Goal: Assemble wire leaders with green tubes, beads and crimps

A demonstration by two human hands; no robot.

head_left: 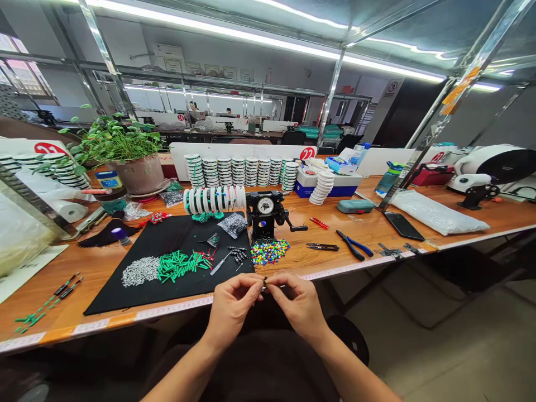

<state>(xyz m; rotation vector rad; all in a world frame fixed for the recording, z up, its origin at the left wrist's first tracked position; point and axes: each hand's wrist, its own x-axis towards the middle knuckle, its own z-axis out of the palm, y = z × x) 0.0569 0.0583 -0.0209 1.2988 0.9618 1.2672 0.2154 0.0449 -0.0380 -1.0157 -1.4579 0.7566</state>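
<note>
My left hand (231,304) and my right hand (298,304) meet just in front of the table edge. Both are closed, thumbs and forefingers pinching one small dark piece (264,281) between them; its kind is too small to make out. Beyond my hands lies a black mat (121,298). On it are a heap of silver beads (140,271), green tubes (180,266), several dark beads (238,254) and a thin pointed tool (221,262). Multicoloured beads (270,252) lie in a pile below a black hand-cranked winder (266,215).
White spools (215,200) stand beside the winder, with stacked spools (251,171) behind. To the right lie a red knife (319,223), black snips (322,246), blue-handled pliers (355,244) and a phone (404,225). Green-and-black strung pieces (50,301) lie at left, near a potted plant (138,173).
</note>
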